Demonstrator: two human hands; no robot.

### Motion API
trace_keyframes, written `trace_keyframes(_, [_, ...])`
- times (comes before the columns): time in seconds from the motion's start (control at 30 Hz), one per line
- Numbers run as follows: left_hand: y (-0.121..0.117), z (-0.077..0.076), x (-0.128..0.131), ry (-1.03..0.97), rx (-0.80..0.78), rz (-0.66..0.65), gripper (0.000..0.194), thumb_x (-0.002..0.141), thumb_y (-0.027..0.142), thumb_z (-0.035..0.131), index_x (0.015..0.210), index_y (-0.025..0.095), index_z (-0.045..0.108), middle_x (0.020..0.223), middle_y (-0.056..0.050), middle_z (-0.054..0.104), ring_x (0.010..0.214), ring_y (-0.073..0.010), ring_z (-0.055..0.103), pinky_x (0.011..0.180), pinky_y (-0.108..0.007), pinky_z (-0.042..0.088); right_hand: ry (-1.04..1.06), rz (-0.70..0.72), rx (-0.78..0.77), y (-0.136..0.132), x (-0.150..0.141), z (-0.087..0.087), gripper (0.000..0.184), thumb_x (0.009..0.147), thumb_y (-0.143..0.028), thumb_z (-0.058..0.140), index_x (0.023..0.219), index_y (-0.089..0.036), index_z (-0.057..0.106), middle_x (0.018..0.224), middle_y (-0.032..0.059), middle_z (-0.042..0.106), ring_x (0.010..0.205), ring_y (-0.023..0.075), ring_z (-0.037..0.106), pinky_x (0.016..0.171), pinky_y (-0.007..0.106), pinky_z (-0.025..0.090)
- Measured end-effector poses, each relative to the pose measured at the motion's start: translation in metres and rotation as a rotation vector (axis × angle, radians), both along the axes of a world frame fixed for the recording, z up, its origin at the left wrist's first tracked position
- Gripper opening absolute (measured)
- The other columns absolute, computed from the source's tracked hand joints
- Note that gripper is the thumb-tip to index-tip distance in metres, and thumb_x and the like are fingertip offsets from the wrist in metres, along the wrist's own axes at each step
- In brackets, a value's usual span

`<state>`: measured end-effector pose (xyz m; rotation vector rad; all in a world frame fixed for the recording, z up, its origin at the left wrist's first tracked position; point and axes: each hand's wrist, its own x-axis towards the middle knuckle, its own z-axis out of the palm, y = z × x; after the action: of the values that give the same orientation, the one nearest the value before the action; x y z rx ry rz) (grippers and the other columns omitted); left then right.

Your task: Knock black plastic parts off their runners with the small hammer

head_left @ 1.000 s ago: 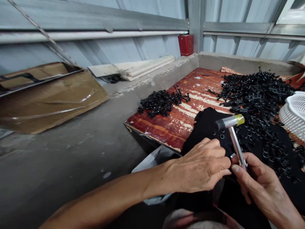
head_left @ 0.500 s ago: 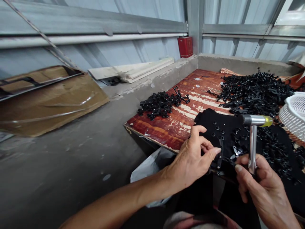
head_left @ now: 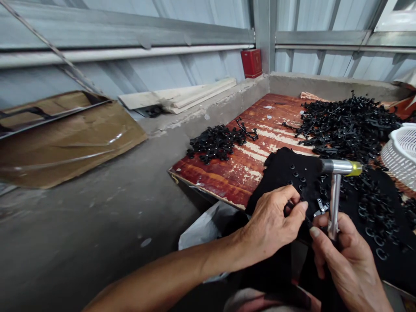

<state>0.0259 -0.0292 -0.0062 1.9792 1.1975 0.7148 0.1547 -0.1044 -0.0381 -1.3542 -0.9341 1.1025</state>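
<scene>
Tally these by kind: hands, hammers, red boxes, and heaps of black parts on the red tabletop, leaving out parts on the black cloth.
Hands: 2, the left hand and the right hand
Hammer: 1
Red box: 1
Heaps: 2, a smaller heap and a larger heap
Total: 6

The table (head_left: 224,171) has a red-brown top, worn into pale streaks, with one corner at nine o'clock. Just in from that corner, at about ten o'clock, lies a small pile of black parts (head_left: 214,142). A much larger heap of black parts (head_left: 347,123) spreads around one to two o'clock. A white basket (head_left: 403,158) with slotted sides stands at three o'clock, cut off by the view. A black cloth (head_left: 276,167) covers the near side from four to seven o'clock, scattered with loose black pieces (head_left: 370,190).
</scene>
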Motion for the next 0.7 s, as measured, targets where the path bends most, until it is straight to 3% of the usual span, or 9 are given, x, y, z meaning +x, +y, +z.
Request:
trace_keyframes(0.1, [0.007, 0.0, -0.005, 0.088, 0.07, -0.022, 0.027, 0.087, 0.028, 0.047, 0.062, 0.019, 0.041, 0.063, 0.004, 0.043, 0.062, -0.0098, 0.043, 0.059, -0.024, 0.034, 0.007, 0.02, -0.012, 0.0, 0.006, 0.0, 0.026, 0.087, -0.046, 0.066, 0.093, -0.024, 0.053, 0.055, -0.0088, 0.045, 0.036, 0.0076, 0.038, 0.032, 0.016, 0.035])
trace_keyframes(0.23, [0.025, 0.002, -0.02, 0.345, 0.151, -0.08, 0.032, 0.09, 0.028, 0.043, 0.06, 0.018, 0.037, 0.064, 0.003, 0.045, 0.062, -0.0109, 0.044, 0.062, -0.026, 0.033, -0.055, 0.049, -0.008, -0.006, 0.034, -0.007, 0.028, 0.086, -0.047, 0.066, 0.097, -0.023, 0.058, 0.059, -0.005, 0.051, 0.04, 0.01, 0.044, 0.035, 0.019, 0.039])
trace_keyframes(0.4, [0.044, -0.003, -0.031, 0.582, 0.351, -0.244, 0.029, 0.095, 0.029, 0.033, 0.071, 0.018, 0.046, 0.074, -0.001, 0.056, 0.073, -0.016, 0.052, 0.073, -0.033, 0.035, 0.04, -0.209, -0.013, -0.017, 0.063, -0.02, 0.026, 0.082, -0.039, 0.074, 0.098, -0.023, 0.061, 0.067, -0.002, 0.056, 0.046, 0.0113, 0.048, 0.033, 0.017, 0.04])
trace_keyframes(0.53, [0.052, -0.007, -0.027, 0.656, 0.43, -0.304, 0.031, 0.096, 0.029, 0.03, 0.073, 0.018, 0.048, 0.077, -0.003, 0.06, 0.075, -0.0188, 0.055, 0.073, -0.036, 0.033, 0.112, -0.255, 0.03, -0.018, 0.069, -0.025, 0.023, 0.08, -0.035, 0.076, 0.094, -0.023, 0.062, 0.082, 0.0013, 0.06, 0.045, 0.0091, 0.046, 0.029, 0.017, 0.039])
trace_keyframes(0.7, [0.056, -0.014, -0.024, 0.67, 0.482, -0.338, 0.033, 0.096, 0.029, 0.03, 0.072, 0.017, 0.048, 0.074, -0.003, 0.06, 0.072, -0.0188, 0.055, 0.071, -0.037, 0.03, 0.147, -0.213, 0.013, -0.018, 0.069, -0.025, 0.021, 0.082, -0.036, 0.074, 0.095, -0.024, 0.063, 0.061, -0.0032, 0.05, 0.043, 0.0107, 0.046, 0.029, 0.015, 0.04])
